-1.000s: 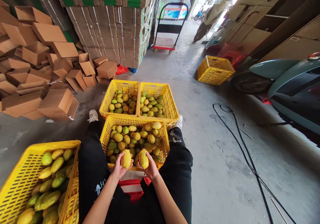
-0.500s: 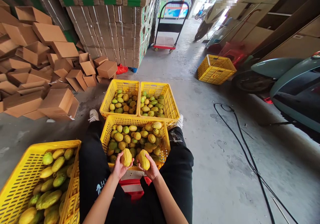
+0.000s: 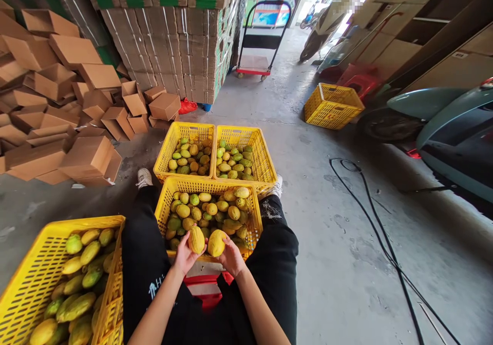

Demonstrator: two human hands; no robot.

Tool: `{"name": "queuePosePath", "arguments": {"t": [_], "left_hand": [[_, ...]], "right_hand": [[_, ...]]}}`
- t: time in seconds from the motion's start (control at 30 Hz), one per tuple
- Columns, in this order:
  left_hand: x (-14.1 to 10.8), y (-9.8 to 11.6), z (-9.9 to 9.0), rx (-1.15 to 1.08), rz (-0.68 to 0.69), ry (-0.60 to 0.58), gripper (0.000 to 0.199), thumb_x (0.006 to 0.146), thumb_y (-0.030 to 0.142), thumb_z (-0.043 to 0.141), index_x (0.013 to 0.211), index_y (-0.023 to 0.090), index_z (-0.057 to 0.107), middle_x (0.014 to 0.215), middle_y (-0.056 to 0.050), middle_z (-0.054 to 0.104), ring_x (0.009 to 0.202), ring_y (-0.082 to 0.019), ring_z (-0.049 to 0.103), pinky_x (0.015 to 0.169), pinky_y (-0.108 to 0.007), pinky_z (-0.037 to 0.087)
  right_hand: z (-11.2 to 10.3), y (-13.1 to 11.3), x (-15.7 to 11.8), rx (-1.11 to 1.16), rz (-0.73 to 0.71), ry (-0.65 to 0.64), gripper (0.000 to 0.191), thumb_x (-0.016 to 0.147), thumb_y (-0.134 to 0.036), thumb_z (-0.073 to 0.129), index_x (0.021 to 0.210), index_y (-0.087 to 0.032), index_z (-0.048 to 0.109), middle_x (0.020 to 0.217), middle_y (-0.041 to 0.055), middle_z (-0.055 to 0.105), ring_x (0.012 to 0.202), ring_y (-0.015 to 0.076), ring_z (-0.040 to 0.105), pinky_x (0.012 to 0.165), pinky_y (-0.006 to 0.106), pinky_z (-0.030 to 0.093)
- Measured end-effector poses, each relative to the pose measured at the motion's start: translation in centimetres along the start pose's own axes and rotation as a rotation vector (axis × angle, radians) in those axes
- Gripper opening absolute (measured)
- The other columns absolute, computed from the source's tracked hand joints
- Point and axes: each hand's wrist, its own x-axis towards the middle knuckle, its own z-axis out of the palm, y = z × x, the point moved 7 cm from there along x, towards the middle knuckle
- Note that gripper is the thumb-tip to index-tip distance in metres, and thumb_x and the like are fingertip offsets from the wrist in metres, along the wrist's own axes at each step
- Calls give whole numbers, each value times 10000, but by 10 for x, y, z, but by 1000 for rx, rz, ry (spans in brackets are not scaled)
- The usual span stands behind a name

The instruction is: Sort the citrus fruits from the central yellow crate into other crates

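My left hand (image 3: 185, 256) is wrapped round a yellow fruit (image 3: 196, 240) over the near edge of the middle yellow crate (image 3: 208, 181). Just beside it, my right hand (image 3: 232, 259) holds a second yellow fruit (image 3: 216, 243). The two fruits are close together, with a narrow gap between them. Under and beyond my hands, the middle crate holds many yellow and green fruits (image 3: 183, 211). Two more crates with fruit, a left one (image 3: 165, 152) and a right one (image 3: 265, 160), stand against its far side.
A large yellow crate of fruit (image 3: 38, 255) stands at my left. Cardboard boxes (image 3: 87, 157) lie piled at the left. A hand cart (image 3: 253, 65), another yellow crate (image 3: 333, 108), a black cable (image 3: 379, 222) and a scooter (image 3: 458, 139) are farther off.
The fruit in my right hand has turned and shifted slightly left, nearer the other fruit. My left hand's fruit has tilted and moved up a little.
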Motion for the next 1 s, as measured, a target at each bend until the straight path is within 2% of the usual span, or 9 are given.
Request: {"name": "queuePosePath", "arguments": {"t": [0.17, 0.27, 0.4, 0.5, 0.57, 0.67, 0.77, 0.87, 1.0], "left_hand": [[1, -5, -7, 52, -21, 17, 585, 1055, 250, 480, 1621, 184, 353, 866, -63, 769, 682, -216, 764, 630, -301, 618], [1, -5, -7, 56, -45, 11, 592, 1055, 287, 484, 1620, 177, 345, 881, -81, 772, 675, -226, 758, 577, -295, 601], [-1, 0, -4, 3, -16, 4, 548, 1087, 347, 372, 1614, 198, 356, 980, -111, 785, 791, -238, 782, 681, -333, 628], [-1, 7, -3, -109, 68, 7, 515, 1088, 261, 316, 1595, 215, 393, 997, -102, 790, 898, -232, 789, 861, -393, 629], [-1, 8, -3, -154, 75, -2, 503, 1081, 233, 331, 1575, 215, 425, 1004, -101, 789, 921, -231, 787, 914, -412, 616], [-1, 2, -3, -130, 1, -27, 487, 1079, 277, 380, 1553, 180, 442, 1031, -128, 781, 870, -235, 781, 813, -370, 626], [0, -5, -2, -85, -72, -39, 512, 1074, 332, 424, 1551, 147, 428, 992, -166, 770, 746, -238, 761, 640, -314, 602], [-1, -6, -2, -63, -84, -33, 522, 1073, 326, 426, 1569, 163, 403, 943, -152, 772, 731, -241, 762, 673, -333, 626], [-2, -4, -3, -65, -67, -11, 550, 1071, 304, 402, 1594, 138, 361, 943, -144, 780, 784, -252, 780, 732, -359, 647]], "right_hand": [[-8, 16, -1, -78, 155, 21, 717, 626, -510, 984, 1148, -207, 599, 1006, 105, 761, 797, 276, 752, 622, 353, 601], [-8, 15, -1, -72, 137, 12, 712, 672, -508, 962, 1209, -263, 564, 971, 63, 757, 798, 275, 754, 612, 330, 580], [0, 4, 0, -13, 54, -22, 670, 681, -486, 939, 1205, -308, 562, 1032, 28, 752, 895, 274, 749, 710, 358, 587], [5, -4, 0, 41, -19, -49, 662, 613, -404, 946, 1164, -315, 589, 1139, 12, 742, 1007, 278, 729, 814, 388, 587], [6, -6, 0, 64, -47, -50, 650, 588, -328, 943, 1143, -315, 605, 1158, -2, 740, 1031, 272, 721, 846, 388, 583], [2, -6, 1, 79, -63, -25, 568, 668, -324, 916, 1160, -307, 634, 1133, -11, 749, 976, 241, 730, 836, 369, 585], [-5, -2, 2, 76, -9, 19, 465, 778, -381, 863, 1181, -272, 658, 1019, 17, 771, 825, 219, 741, 727, 335, 586], [-10, 0, 2, 79, 62, 53, 364, 839, -425, 809, 1110, -216, 685, 934, 49, 778, 788, 222, 748, 666, 309, 581], [-9, -3, 0, 100, 65, 47, 301, 853, -422, 733, 1032, -183, 700, 981, 87, 785, 978, 281, 756, 785, 389, 617]]}}
